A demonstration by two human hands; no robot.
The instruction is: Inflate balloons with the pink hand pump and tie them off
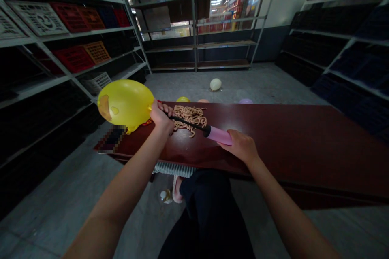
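My left hand (161, 116) is closed round the neck of an inflated yellow balloon (126, 103) and the black nozzle of a hand pump, held over the left end of a dark red table (288, 141). My right hand (241, 145) grips the pink pump (219, 135) by its barrel, to the right of the balloon. Just behind the pump, a pile of beige uninflated balloons (190, 116) lies on the table.
Several inflated balloons lie on the floor beyond the table, one pale (215, 84), one yellow (182, 99), one purple (245, 100). Metal shelving with red, orange and white crates (74, 58) lines the left; dark shelves stand on the right. A slipper (176, 188) lies under the table.
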